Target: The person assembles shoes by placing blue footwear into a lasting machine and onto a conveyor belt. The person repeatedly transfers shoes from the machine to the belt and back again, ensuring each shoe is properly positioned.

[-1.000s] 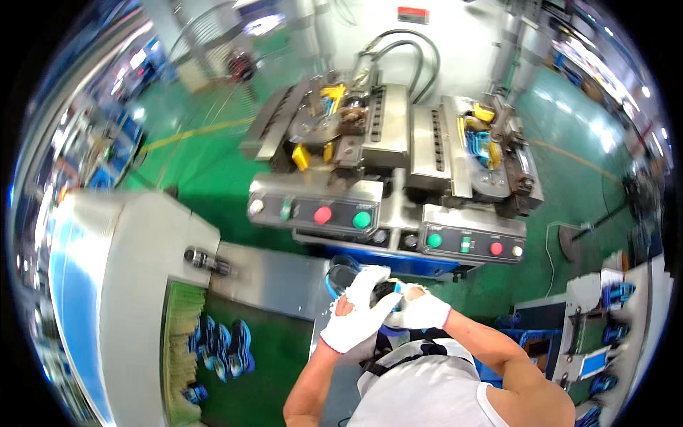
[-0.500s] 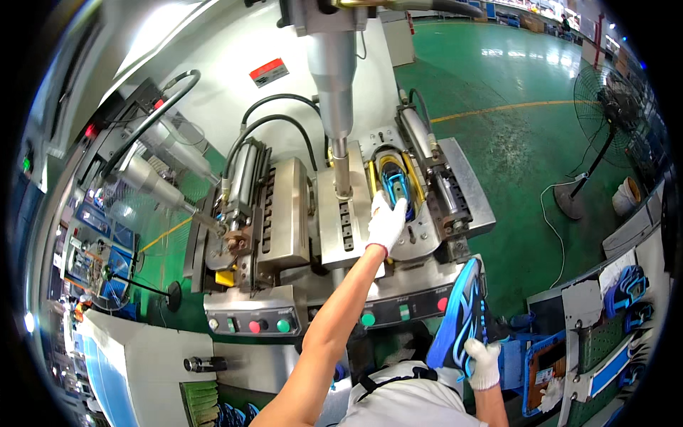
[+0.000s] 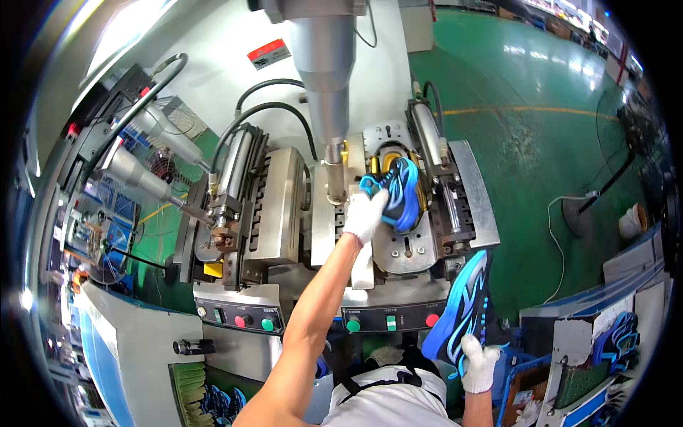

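Observation:
My left hand (image 3: 365, 217), in a white knit glove, reaches out to the machine and is closed on a blue and black sneaker (image 3: 404, 203). That sneaker is tilted above the metal bed plate (image 3: 404, 252), its blue sole edge turned to the right, and partly covers the yellow-edged holder. Low on the right, my right hand (image 3: 478, 364), also gloved, grips a second sneaker (image 3: 459, 306) by its lower end. This one stands nearly upright with its toe up, in front of the machine's right corner. Fingertips behind each shoe are hidden.
A thick vertical press cylinder (image 3: 324, 78) hangs just left of the left hand. Below the bed runs a control panel (image 3: 391, 317) with red and green buttons. More shoes (image 3: 615, 338) sit on a rack at right; others (image 3: 224, 402) lie lower left. A floor fan (image 3: 605, 178) stands right.
My left hand has drawn the sneaker up out of the yellow-edged holder and tipped it over. My right hand still holds its sneaker, in nearly the same place. The view has shifted slightly.

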Demonstrator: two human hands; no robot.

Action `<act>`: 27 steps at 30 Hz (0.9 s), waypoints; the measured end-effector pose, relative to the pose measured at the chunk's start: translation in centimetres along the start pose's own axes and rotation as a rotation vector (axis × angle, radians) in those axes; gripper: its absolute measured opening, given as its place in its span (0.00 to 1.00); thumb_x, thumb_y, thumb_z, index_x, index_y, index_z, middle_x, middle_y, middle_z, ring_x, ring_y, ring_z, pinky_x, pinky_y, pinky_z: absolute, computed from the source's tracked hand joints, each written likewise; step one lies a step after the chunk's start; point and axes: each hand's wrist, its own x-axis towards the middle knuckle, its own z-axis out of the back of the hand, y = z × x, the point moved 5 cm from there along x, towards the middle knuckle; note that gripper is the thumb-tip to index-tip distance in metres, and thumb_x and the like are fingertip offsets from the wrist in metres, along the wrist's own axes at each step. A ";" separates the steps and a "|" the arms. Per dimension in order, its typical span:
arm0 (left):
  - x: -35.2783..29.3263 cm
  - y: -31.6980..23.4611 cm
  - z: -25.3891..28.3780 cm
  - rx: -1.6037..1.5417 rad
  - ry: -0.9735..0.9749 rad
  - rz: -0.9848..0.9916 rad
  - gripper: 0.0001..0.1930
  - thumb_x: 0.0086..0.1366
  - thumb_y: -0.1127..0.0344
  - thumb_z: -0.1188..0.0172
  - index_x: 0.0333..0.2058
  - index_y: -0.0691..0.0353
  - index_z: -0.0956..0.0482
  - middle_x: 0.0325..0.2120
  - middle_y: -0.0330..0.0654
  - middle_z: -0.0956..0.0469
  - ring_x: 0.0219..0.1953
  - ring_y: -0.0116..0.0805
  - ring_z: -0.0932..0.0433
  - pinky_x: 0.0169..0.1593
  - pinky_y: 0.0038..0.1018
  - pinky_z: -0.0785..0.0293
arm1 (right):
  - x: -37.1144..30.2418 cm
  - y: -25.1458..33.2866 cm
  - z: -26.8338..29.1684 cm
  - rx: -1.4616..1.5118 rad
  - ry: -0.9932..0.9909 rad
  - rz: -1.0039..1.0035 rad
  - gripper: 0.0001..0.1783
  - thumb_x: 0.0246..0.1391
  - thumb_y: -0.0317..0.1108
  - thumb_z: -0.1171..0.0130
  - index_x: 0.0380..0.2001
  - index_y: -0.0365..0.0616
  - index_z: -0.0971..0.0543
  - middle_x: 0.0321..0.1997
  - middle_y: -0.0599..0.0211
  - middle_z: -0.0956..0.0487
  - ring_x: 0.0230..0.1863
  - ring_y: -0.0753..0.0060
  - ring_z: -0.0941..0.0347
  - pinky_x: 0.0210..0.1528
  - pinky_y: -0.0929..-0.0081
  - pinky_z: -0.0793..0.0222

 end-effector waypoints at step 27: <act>-58.3 41.6 7.5 0.211 -0.957 0.951 0.43 0.60 0.52 0.33 0.70 0.52 0.44 0.57 0.59 0.25 0.59 0.59 0.25 0.63 0.46 0.31 | 30.7 -4.9 -33.7 -0.965 0.580 0.424 0.16 0.54 0.45 0.30 0.37 0.57 0.27 0.38 0.71 0.18 0.35 0.74 0.25 0.40 0.67 0.28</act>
